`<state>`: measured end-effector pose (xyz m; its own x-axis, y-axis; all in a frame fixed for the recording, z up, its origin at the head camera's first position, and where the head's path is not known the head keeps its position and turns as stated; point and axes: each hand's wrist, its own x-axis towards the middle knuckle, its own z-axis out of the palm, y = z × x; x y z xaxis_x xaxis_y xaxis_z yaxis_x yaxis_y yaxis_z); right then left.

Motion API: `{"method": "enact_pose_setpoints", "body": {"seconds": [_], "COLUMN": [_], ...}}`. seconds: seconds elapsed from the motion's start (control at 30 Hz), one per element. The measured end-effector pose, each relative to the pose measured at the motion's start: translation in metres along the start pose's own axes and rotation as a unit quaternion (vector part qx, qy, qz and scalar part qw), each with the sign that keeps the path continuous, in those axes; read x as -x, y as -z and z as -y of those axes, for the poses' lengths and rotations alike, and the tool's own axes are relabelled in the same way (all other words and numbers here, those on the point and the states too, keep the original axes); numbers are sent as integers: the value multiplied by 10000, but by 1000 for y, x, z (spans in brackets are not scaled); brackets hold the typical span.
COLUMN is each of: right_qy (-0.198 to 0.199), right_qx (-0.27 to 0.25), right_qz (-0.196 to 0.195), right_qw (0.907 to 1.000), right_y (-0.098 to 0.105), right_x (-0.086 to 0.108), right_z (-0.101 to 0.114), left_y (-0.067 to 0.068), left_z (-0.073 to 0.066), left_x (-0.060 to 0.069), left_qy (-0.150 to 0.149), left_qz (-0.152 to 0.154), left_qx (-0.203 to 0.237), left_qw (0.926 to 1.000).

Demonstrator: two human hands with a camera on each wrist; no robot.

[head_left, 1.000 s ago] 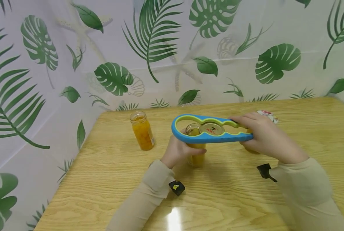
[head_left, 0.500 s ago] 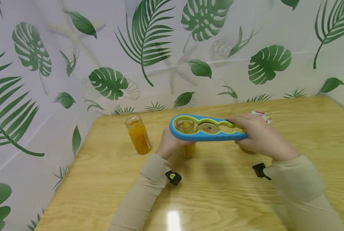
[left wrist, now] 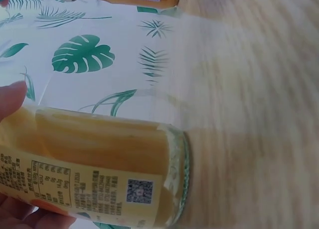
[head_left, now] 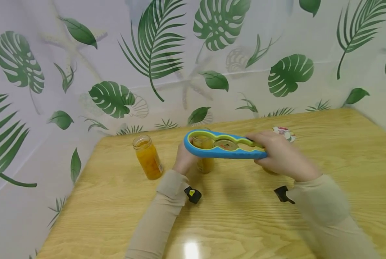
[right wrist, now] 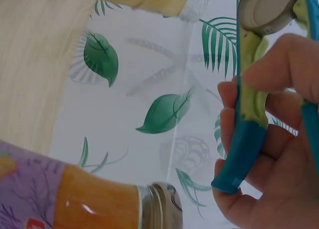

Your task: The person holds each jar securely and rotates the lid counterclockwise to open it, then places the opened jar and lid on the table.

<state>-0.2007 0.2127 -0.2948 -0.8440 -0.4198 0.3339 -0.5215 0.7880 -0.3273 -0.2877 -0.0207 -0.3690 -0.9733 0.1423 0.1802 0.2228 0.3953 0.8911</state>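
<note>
In the head view, my left hand (head_left: 183, 158) grips an uncapped glass jar (head_left: 205, 165) of yellow contents, held upright. The left wrist view shows the thumb and curled fingers on this jar (left wrist: 109, 144), with a label bearing a QR code. My right hand (head_left: 281, 154) holds the handle end of a blue and green jar opener (head_left: 226, 154), which stretches leftward above the jar and partly covers it. A gold lid (head_left: 226, 144) sits in the opener's middle notch, away from the jar's mouth. In the right wrist view, fingers curl round the opener (right wrist: 251, 102), the lid (right wrist: 269, 7) at its top.
Left of the left hand stands an uncapped jar (head_left: 149, 160) of orange pieces. Behind the right hand is another jar with a patterned lid (head_left: 284, 133); the right wrist view shows its purple label (right wrist: 30, 189). A leaf-print cloth (head_left: 167, 90) rises behind the wooden table (head_left: 238, 219).
My left hand has moved the jar away from me, toward the table's back. My right hand has shifted slightly left with the opener and lid. The head view has also turned a little.
</note>
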Motion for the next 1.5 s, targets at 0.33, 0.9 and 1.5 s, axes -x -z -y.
{"method": "enact_pose_setpoints", "body": {"seconds": [0.33,0.9,1.5], "right_qy": [-326,-1263,-1527], "right_qx": [-790,-3565,-5920], "right_qz": [228,1362,2411], "right_qw": [9961,9157,7537], "right_y": [-14,-42,-69], "right_x": [-6,2,34], "right_z": [9,28,40], "left_y": [3,40,74], "left_z": [1,-1,9], "left_x": [-6,33,91], "left_qy": [-142,-199,-498], "left_qz": [631,852,1650], "left_qx": [99,-612,-755], "left_qw": [9979,9943,9821]}}
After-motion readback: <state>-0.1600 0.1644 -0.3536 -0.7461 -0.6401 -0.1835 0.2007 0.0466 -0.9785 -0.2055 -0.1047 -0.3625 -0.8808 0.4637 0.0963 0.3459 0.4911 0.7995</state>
